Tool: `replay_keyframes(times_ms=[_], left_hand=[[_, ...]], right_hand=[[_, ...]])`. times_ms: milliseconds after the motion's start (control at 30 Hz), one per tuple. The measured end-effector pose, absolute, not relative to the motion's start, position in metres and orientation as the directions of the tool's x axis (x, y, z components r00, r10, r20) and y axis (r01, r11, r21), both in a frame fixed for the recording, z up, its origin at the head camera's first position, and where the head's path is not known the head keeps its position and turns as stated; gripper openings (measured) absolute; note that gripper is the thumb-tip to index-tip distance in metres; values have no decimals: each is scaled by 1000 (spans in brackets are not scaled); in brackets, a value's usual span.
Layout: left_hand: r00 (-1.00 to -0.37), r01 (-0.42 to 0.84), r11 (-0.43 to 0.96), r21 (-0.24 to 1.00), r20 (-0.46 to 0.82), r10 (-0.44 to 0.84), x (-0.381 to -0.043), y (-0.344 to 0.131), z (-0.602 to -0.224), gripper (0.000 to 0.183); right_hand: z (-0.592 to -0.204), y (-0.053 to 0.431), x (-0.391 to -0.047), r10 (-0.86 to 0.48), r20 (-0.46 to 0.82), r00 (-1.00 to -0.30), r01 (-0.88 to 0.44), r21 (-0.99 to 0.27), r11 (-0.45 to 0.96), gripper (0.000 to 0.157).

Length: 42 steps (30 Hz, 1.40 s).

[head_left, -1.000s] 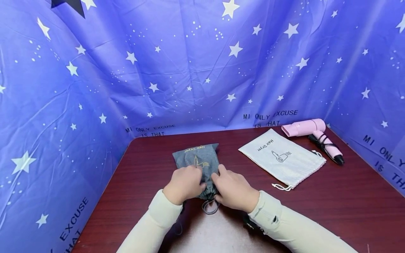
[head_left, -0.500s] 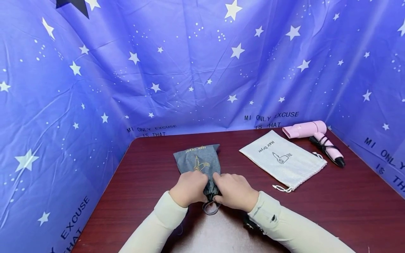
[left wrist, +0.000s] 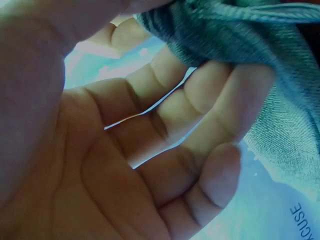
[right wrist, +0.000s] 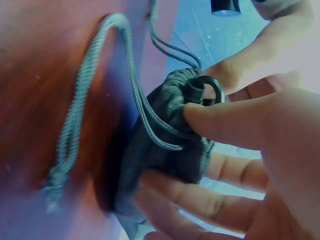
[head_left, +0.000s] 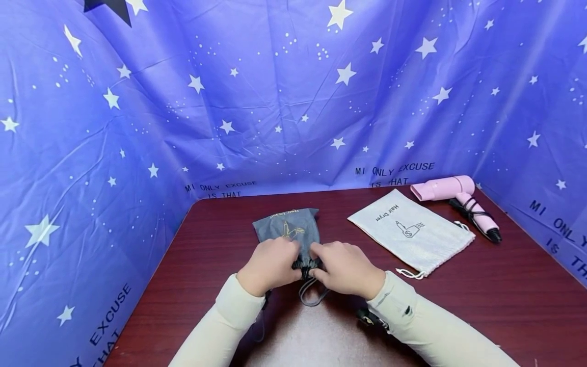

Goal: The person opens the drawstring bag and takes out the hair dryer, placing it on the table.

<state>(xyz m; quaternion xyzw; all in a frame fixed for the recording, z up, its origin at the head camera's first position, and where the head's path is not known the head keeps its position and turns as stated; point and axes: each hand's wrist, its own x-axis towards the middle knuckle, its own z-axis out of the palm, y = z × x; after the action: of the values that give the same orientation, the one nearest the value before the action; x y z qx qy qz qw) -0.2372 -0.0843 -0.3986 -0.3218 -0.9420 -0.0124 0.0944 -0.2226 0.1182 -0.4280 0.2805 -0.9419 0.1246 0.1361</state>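
Observation:
A grey drawstring bag [head_left: 298, 224] with yellow "Hair Dryer" print lies in the middle of the table, its gathered mouth toward the person. My left hand [head_left: 270, 265] pinches the left side of that mouth; in the left wrist view its fingers curl under the grey cloth [left wrist: 240, 45]. On the opposite side, my right hand [head_left: 350, 267] holds the mouth between thumb and fingers. A black loop [right wrist: 214, 87] pokes out at the gathered opening in the right wrist view. Grey drawstring cords [right wrist: 77, 110] hang from the neck. The bag's contents are hidden.
To the right lies a flat white drawstring bag [head_left: 412, 234] with the same print in black. Beyond it, a pink hair dryer [head_left: 447, 188] rests with its black cord wound round the handle. A starry purple cloth [head_left: 275, 102] walls the dark red table [head_left: 206, 239].
Both hands first slid nearer the bag's mouth, then lifted slightly and drew a little apart. The bag's neck now looks raised and more bunched, and the cord loop hangs farther right.

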Motion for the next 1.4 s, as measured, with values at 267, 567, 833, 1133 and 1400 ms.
replay_keyframes(times_ms=[267, 567, 833, 1133, 1400], left_hand=[[-786, 571, 821, -15, 277, 552, -236, -87, -392, 37], [-769, 545, 838, 20, 410, 490, -236, -82, -393, 32], [-756, 541, 841, 14, 445, 479, -236, -80, -392, 34], [-771, 520, 854, 26, 444, 456, -235, -82, -389, 35], [-724, 529, 848, -13, 515, 459, -237, -80, -391, 30]], right_hand=[[-422, 118, -225, -412, 397, -820, -536, -280, 797, 19], [-429, 116, -229, -359, 533, -766, -582, -338, 739, 19], [-430, 116, -232, -341, 558, -756, -596, -373, 711, 19], [-427, 115, -233, -325, 570, -754, -597, -389, 702, 16], [-427, 115, -235, -333, 559, -759, -603, -411, 684, 16]])
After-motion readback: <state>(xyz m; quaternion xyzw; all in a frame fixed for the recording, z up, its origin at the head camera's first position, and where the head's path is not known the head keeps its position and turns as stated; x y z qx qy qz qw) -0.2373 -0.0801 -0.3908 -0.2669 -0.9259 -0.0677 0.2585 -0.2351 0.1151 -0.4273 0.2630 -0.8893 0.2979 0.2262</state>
